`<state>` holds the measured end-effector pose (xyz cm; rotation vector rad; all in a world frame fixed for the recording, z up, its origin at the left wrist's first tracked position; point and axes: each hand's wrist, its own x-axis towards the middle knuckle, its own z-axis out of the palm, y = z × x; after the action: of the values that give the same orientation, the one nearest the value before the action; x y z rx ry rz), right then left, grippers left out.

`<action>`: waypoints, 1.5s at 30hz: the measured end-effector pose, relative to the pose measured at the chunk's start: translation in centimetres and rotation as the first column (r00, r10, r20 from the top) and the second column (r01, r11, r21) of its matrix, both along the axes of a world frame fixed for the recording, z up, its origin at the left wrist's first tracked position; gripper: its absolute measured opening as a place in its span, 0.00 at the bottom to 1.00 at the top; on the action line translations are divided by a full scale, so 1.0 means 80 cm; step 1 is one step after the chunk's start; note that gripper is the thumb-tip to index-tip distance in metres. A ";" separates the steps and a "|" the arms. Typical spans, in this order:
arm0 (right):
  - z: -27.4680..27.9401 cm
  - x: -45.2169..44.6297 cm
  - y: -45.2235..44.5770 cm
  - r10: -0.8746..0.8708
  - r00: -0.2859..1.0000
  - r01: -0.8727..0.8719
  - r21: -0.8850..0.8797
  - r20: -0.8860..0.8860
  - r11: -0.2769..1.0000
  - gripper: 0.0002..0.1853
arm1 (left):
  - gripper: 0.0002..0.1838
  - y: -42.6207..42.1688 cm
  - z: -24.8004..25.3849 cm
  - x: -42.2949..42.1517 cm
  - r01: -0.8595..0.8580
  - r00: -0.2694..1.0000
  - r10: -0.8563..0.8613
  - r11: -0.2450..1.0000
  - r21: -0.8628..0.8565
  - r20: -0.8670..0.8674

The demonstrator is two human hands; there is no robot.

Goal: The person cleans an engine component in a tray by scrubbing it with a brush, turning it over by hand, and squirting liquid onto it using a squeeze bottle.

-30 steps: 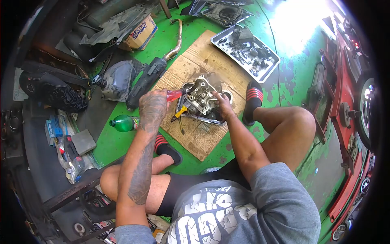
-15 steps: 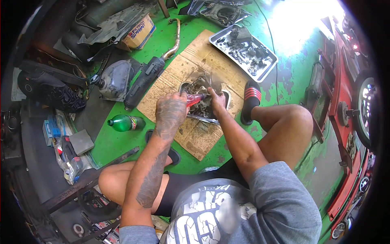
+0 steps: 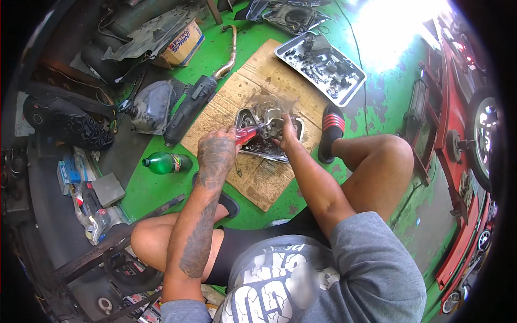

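Note:
My left hand (image 3: 216,148) is wrapped round a red-handled tool (image 3: 246,134), its dark end against a greasy metal engine part (image 3: 273,114). What kind of tool it is, I cannot make out. My right hand (image 3: 289,132) grips the right side of the engine part, thumb on top and fingers below. The part is tilted over a shallow metal tray (image 3: 299,141) with dark, wet-looking contents. Under the tray lies an oil-stained cardboard sheet (image 3: 258,185).
A white tray (image 3: 355,91) of small metal parts stands at the back right. To the left are a green bottle (image 3: 162,162), an exhaust muffler (image 3: 186,113) and a cardboard box (image 3: 183,46). My slippered foot (image 3: 332,134) rests right of the cardboard.
My left hand has drawn slightly back to the left with the red-handled tool. My right hand's fingers have shifted on the engine part, which shows at a different angle.

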<state>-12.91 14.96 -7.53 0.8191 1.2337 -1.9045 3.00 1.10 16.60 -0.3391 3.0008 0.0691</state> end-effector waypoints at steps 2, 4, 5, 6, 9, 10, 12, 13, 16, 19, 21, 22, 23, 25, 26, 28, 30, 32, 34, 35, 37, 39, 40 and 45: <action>-0.028 -0.007 -0.006 0.023 1.000 -0.022 -0.040 0.018 0.999 0.43 | 0.21 0.001 -0.001 0.004 0.025 0.998 -0.024 0.999 0.021 -0.060; -0.018 -0.001 -0.003 0.035 0.999 -0.034 -0.056 0.016 0.998 0.40 | 0.22 -0.001 -0.010 0.011 0.053 0.993 -0.050 0.998 0.032 -0.109; 0.002 0.003 -0.002 0.040 0.999 -0.039 -0.065 0.013 0.997 0.38 | 0.22 -0.003 -0.012 0.012 0.070 0.989 -0.064 0.997 0.036 -0.135; 0.021 0.007 -0.002 0.051 0.999 -0.050 -0.081 0.010 0.995 0.36 | 0.23 -0.006 -0.011 0.012 0.030 0.994 -0.028 0.999 0.023 -0.105; 0.033 0.004 -0.005 0.041 0.994 -0.029 -0.112 0.103 0.993 0.36 | 0.24 -0.013 -0.008 0.015 -0.059 0.996 0.060 0.998 0.007 -0.063; 0.029 0.003 -0.007 0.045 0.994 -0.034 -0.114 0.097 0.993 0.36 | 0.24 -0.013 -0.008 0.018 -0.070 0.994 0.072 0.997 0.021 -0.082; 0.020 0.001 -0.009 0.053 0.995 -0.043 -0.115 0.082 0.992 0.36 | 0.25 -0.015 -0.007 0.021 -0.095 0.989 0.100 0.994 0.055 -0.106; 0.023 0.003 -0.011 0.039 0.995 -0.029 -0.110 0.086 0.993 0.36 | 0.25 -0.016 -0.005 0.023 -0.108 0.987 0.116 0.991 0.075 -0.111; 0.020 0.004 -0.011 0.002 0.995 0.007 -0.091 0.096 0.996 0.37 | 0.25 -0.021 0.008 0.028 -0.178 0.976 0.192 0.976 0.123 -0.106; 0.004 0.002 -0.011 -0.005 0.992 0.016 -0.078 0.128 0.997 0.39 | 0.25 -0.037 0.029 0.035 -0.322 0.940 0.337 0.926 0.196 -0.051; 0.005 0.001 -0.004 -0.021 0.985 0.034 -0.073 0.172 0.997 0.40 | 0.26 -0.055 0.028 0.042 -0.387 0.915 0.404 0.892 0.234 -0.026; 0.000 -0.001 -0.002 -0.042 0.975 0.058 -0.071 0.218 0.996 0.42 | 0.26 -0.064 0.022 0.046 -0.398 0.909 0.417 0.884 0.245 -0.027; -0.006 -0.004 0.002 -0.027 0.974 0.054 -0.118 0.226 0.992 0.42 | 0.27 -0.071 0.017 0.049 -0.409 0.902 0.430 0.875 0.258 -0.030; -0.011 -0.007 0.009 0.008 0.970 0.044 -0.210 0.243 0.977 0.43 | 0.28 -0.077 0.008 0.052 -0.377 0.910 0.413 0.857 0.352 -0.030; -0.010 -0.011 0.009 -0.007 0.957 0.074 -0.222 0.289 0.972 0.43 | 0.28 -0.079 0.001 0.052 -0.360 0.910 0.412 0.839 0.409 -0.043; -0.007 -0.013 0.009 -0.001 0.943 0.075 -0.209 0.333 0.975 0.42 | 0.28 -0.080 -0.007 0.052 -0.339 0.909 0.413 0.817 0.467 -0.063; -0.003 -0.010 0.012 -0.017 0.943 0.109 -0.262 0.331 0.959 0.41 | 0.27 -0.078 -0.012 0.049 -0.331 0.907 0.414 0.815 0.476 -0.078; 0.006 -0.004 0.013 -0.001 0.927 0.122 -0.299 0.375 0.947 0.40 | 0.27 -0.077 -0.014 0.048 -0.332 0.903 0.427 0.766 0.551 -0.050; 0.006 -0.002 0.014 0.031 0.926 0.099 -0.323 0.375 0.941 0.39 | 0.27 -0.078 -0.014 0.048 -0.331 0.901 0.432 0.745 0.579 -0.040; 0.003 -0.001 0.014 0.040 0.921 0.103 -0.343 0.387 0.934 0.40 | 0.27 -0.078 -0.015 0.047 -0.331 0.901 0.431 0.752 0.570 -0.044; -0.003 0.001 0.013 0.058 0.909 0.115 -0.382 0.412 0.917 0.40 | 0.28 -0.080 -0.018 0.047 -0.323 0.903 0.425 0.756 0.570 -0.053; -0.009 0.004 0.014 0.085 0.896 0.106 -0.395 0.436 0.913 0.42 | 0.28 -0.082 -0.023 0.048 -0.305 0.906 0.418 0.749 0.589 -0.063; -0.012 0.005 0.013 0.097 0.893 0.100 -0.404 0.439 0.909 0.42 | 0.30 -0.082 -0.022 0.047 -0.326 0.906 0.422 0.742 0.585 -0.030; -0.015 0.009 0.010 0.164 0.886 0.054 -0.448 0.433 0.892 0.44 | 0.33 -0.081 -0.013 0.049 -0.391 0.897 0.440 0.751 0.533 0.038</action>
<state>-12.16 15.77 -8.70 0.8968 0.4888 -1.7095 6.91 -5.36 15.58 -0.9433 2.7558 0.9566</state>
